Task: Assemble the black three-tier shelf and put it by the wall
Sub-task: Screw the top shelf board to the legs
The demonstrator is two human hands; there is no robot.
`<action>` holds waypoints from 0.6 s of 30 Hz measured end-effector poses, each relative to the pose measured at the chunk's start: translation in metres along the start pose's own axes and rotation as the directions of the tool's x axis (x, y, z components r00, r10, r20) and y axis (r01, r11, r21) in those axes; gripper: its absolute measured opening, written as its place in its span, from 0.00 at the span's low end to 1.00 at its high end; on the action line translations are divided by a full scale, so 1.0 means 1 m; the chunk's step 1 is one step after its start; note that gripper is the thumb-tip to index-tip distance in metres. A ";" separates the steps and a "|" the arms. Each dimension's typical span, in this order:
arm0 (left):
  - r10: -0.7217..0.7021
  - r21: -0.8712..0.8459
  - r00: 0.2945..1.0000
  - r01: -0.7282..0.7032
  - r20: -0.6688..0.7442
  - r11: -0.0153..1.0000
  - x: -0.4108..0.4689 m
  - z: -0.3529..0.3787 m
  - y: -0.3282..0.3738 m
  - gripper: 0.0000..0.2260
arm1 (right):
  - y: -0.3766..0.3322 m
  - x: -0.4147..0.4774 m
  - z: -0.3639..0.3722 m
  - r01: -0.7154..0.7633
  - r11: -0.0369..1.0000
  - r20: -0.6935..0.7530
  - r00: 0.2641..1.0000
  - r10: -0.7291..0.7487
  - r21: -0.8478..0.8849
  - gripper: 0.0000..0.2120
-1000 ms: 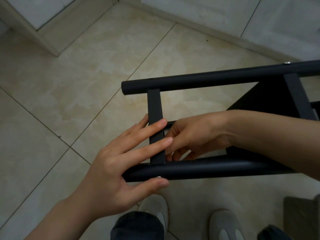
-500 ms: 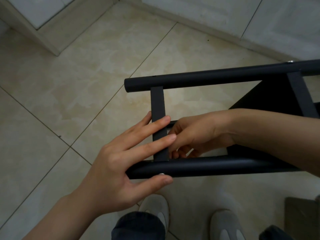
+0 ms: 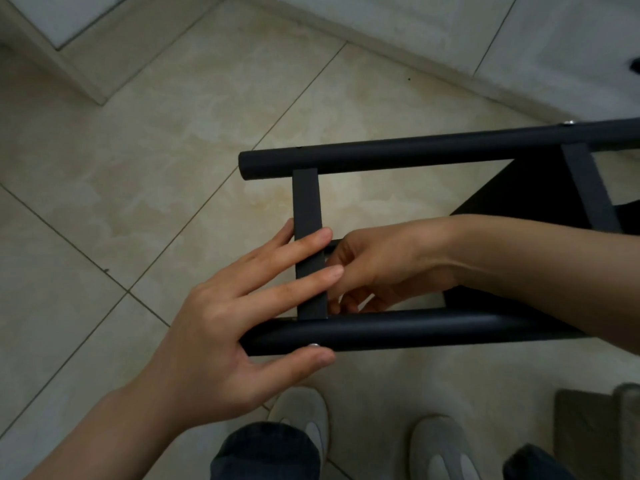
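Note:
The black shelf frame lies on its side above the floor, with a far round tube (image 3: pixel 415 155) and a near round tube (image 3: pixel 415 332) joined by a flat crossbar (image 3: pixel 306 202). My left hand (image 3: pixel 221 327) lays straight fingers across the crossbar. Its thumb sits under the near tube beside a silver screw head (image 3: pixel 313 345). My right hand (image 3: pixel 381 268) reaches in between the tubes with curled fingers pinching at the crossbar's right side; the fingertips are hidden behind it. A black shelf panel (image 3: pixel 519 199) shows behind my right forearm.
Beige tiled floor (image 3: pixel 138 185) spreads to the left. A white wall with a baseboard (image 3: pixel 450 74) runs along the top right, and a white doorframe (image 3: pixel 52 57) stands at top left. My grey shoes (image 3: pixel 304 420) are just below the frame. A dark object (image 3: pixel 588 417) lies at bottom right.
The frame shifts slightly sideways in view. Both hands stay where they were on the crossbar and near tube.

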State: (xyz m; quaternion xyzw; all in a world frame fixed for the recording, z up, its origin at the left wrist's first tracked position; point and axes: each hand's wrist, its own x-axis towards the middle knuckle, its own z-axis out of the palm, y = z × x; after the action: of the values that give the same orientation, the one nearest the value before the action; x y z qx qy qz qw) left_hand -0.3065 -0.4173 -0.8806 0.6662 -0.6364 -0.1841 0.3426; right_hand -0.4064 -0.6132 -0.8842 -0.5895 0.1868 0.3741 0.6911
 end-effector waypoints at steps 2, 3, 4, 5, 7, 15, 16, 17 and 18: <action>0.005 0.005 1.000 -0.005 0.000 1.000 0.001 0.000 0.000 0.25 | 0.000 -0.002 -0.002 -0.001 1.000 0.006 1.000 0.001 0.027 0.08; 0.005 0.005 1.000 -0.005 0.001 1.000 0.001 0.000 0.001 0.25 | -0.001 -0.005 -0.004 -0.003 0.999 0.014 1.000 0.002 0.037 0.10; 0.004 0.005 1.000 -0.004 0.002 1.000 0.001 0.000 0.001 0.25 | -0.002 -0.006 -0.006 -0.005 0.999 0.024 1.000 0.004 0.040 0.11; 0.002 0.006 1.000 -0.002 0.002 1.000 0.001 0.000 0.001 0.24 | -0.002 -0.007 -0.006 -0.011 0.999 0.031 0.999 0.010 0.033 0.13; 0.000 0.005 1.000 0.000 0.001 1.000 0.001 0.000 0.001 0.24 | -0.002 -0.005 -0.005 -0.032 0.999 0.018 0.999 0.032 0.002 0.13; 0.009 0.012 1.000 -0.009 -0.004 1.000 0.001 0.000 0.000 0.24 | -0.004 -0.007 -0.005 -0.009 1.000 0.025 1.000 0.009 0.016 0.12; 0.006 0.009 1.000 -0.006 -0.002 1.000 0.000 0.000 0.000 0.24 | -0.004 -0.007 -0.005 -0.013 1.000 0.023 1.000 0.013 0.005 0.13; 0.003 0.006 1.000 -0.003 -0.001 1.000 0.001 0.000 0.000 0.24 | -0.004 -0.006 -0.005 -0.019 1.000 0.016 1.000 0.019 -0.008 0.13; 0.001 0.004 1.000 -0.001 0.000 1.000 0.001 0.001 0.000 0.24 | -0.004 -0.005 -0.003 -0.028 0.999 0.005 1.000 0.028 -0.020 0.12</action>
State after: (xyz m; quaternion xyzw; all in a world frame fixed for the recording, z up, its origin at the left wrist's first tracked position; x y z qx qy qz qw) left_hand -0.3069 -0.4181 -0.8808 0.6664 -0.6371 -0.1825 0.3415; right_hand -0.4060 -0.6180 -0.8789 -0.5928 0.1893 0.3873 0.6803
